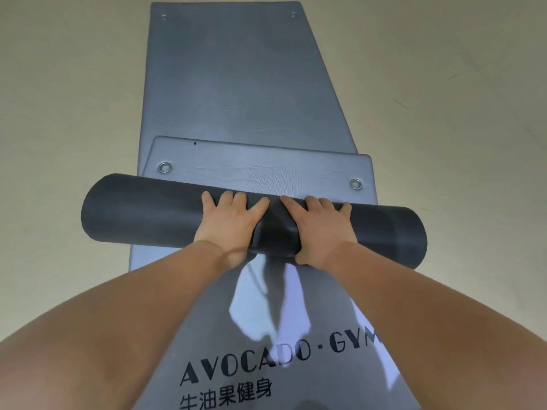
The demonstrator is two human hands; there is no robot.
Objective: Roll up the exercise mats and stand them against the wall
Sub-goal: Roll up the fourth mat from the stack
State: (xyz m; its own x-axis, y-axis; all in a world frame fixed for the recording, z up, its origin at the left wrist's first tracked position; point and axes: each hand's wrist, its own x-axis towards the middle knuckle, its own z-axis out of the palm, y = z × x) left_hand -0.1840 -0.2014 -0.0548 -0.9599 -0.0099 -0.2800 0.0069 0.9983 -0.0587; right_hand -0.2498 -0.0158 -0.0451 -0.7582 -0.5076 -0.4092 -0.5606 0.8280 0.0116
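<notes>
A dark grey rolled mat [142, 211] lies crosswise in the middle of the view, nearly rolled to its end. Its short unrolled flap [260, 170] with two metal eyelets shows just beyond the roll. My left hand [231, 223] and my right hand [319, 229] press side by side on the top of the roll, fingers curled over its far side and thumbs at its near side. Under the roll lies a flat grey mat [266, 327] printed "AVOCADO · GYM". Another flat grey mat [236, 78] stretches away beyond the flap.
Beige floor [65, 99] spreads on both sides of the mats. No wall is in view. My bare forearms fill the lower corners of the frame.
</notes>
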